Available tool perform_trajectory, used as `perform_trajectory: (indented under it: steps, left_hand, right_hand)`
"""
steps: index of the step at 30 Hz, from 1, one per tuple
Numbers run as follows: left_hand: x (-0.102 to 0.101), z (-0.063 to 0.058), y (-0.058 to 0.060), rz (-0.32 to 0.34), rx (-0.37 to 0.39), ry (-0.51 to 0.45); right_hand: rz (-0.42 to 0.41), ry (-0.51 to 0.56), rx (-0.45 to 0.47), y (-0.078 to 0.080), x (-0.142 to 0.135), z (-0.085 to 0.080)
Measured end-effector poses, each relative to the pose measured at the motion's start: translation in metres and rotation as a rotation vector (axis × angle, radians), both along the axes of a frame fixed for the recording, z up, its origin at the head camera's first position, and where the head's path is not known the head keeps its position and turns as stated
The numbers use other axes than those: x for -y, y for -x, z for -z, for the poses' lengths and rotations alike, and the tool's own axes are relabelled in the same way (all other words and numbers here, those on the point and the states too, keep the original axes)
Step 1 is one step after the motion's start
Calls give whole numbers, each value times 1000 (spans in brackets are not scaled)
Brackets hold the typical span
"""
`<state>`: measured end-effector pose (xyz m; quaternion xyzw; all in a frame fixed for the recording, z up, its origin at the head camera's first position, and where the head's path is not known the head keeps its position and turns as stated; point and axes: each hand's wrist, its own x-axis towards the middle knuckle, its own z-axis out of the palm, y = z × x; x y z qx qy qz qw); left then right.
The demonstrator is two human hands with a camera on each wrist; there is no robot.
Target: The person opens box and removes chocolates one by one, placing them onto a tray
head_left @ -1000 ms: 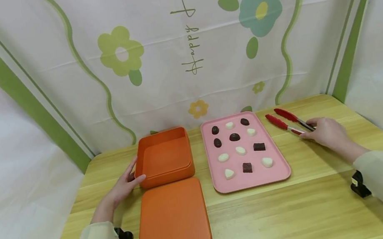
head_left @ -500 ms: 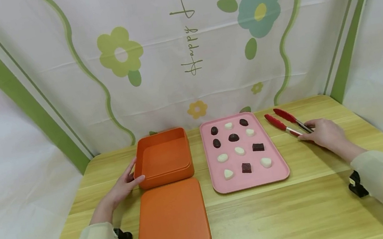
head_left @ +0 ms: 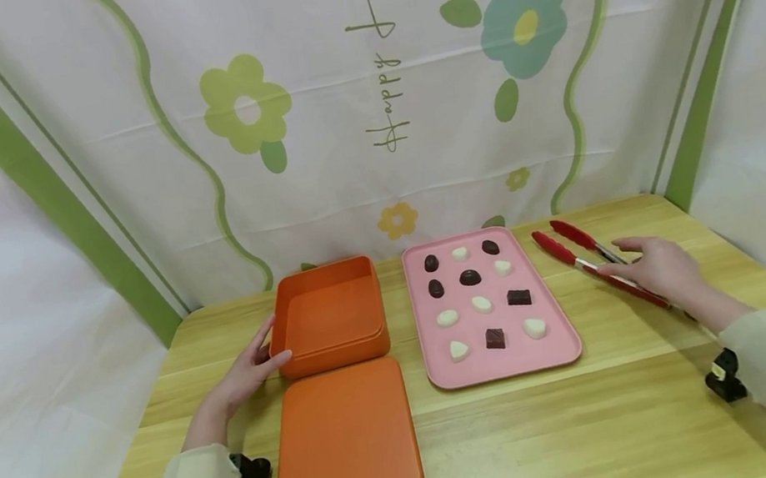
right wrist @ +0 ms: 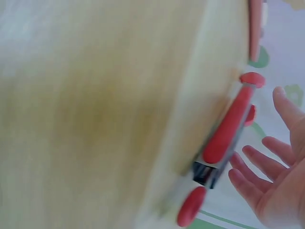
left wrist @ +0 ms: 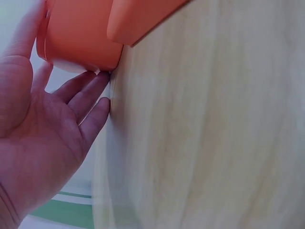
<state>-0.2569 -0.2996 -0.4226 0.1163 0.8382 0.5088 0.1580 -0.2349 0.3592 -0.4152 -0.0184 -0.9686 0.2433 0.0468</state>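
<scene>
In the head view my left hand point(head_left: 246, 376) rests at the left side of an orange box point(head_left: 326, 308), thumb at its near rim. The left wrist view has its loosely extended fingers against the box's wall point(left wrist: 81, 36). Inside the box nothing shows. On the right my right hand point(head_left: 662, 268) hovers at a pair of red-tipped tongs point(head_left: 579, 257), its fingers spread. From the right wrist, the tongs point(right wrist: 228, 126) lie beside the fingers, which are not curled round them. Several white and dark brown chocolates point(head_left: 470, 278) sit apart on a pink tray point(head_left: 443, 373).
An orange square lid point(head_left: 345, 444) lies flat in front of the box. All stand on a wooden table point(head_left: 539, 441), with a white flowered curtain point(head_left: 326, 172) behind and at both sides.
My right hand's fingers have spread and come off the tongs, so more of the red handle shows. The tongs lie about where they were. My left hand stays at the box.
</scene>
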Motion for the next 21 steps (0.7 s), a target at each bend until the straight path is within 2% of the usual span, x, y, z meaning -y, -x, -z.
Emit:
perform_trajectory:
  steps: [7,13,18,21]
  left_hand:
    - [-2,-5,-1,-21,-27,13]
    - [3,-12,-12,-62,-134,48]
    - [5,-13,-34,-150,-236,162]
    - [0,-18,-53,-193,-266,266]
  right_hand:
    - [-27,85,-45,-11,7,-21]
    - [-96,96,-60,-25,18,-31]
    - [-154,19,-80,-42,32,-38]
    - [-195,-31,-111,-53,41,-41]
